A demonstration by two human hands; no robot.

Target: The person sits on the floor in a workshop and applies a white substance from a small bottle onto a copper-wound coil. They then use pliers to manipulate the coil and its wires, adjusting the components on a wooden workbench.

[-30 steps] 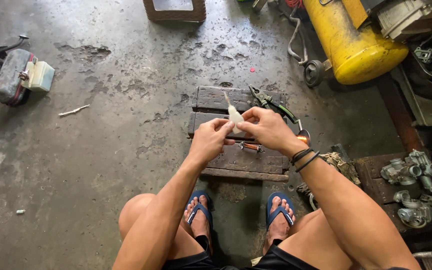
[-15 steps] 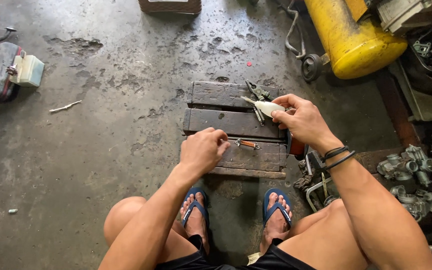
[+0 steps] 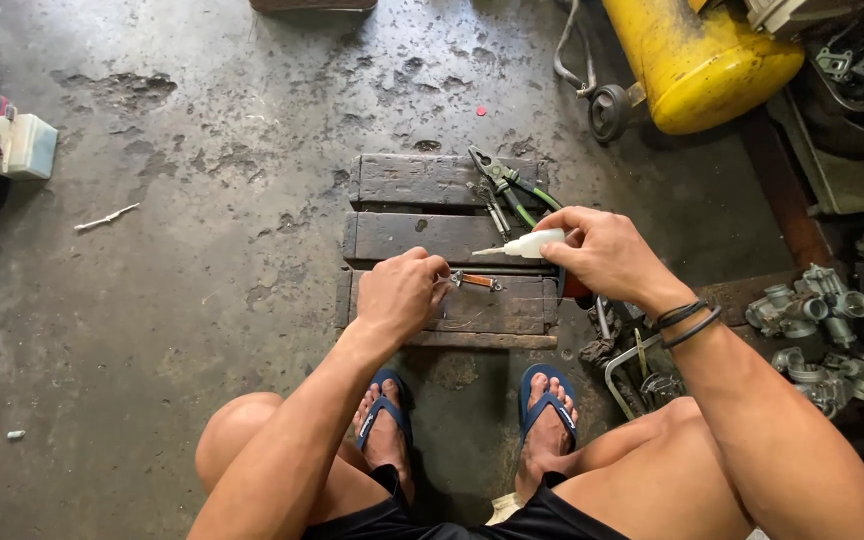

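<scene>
Glue bottle (image 3: 535, 243) gripped in right hand (image 3: 607, 255), nozzle aimed at 9 o'clock, no drop placed yet. Left hand (image 3: 399, 292) pinches small orange-handled part (image 3: 474, 281) on slatted wooden board (image 3: 392, 237). Green-handled pliers (image 3: 504, 183) idle at 12 o'clock.

right hand (image 3: 607, 255) gripping glue tube (image 3: 530, 243), perhaps

The left hand (image 3: 399, 293) hides its fingertips' grip; the yellow tank (image 3: 697, 55) is cut off.
</scene>
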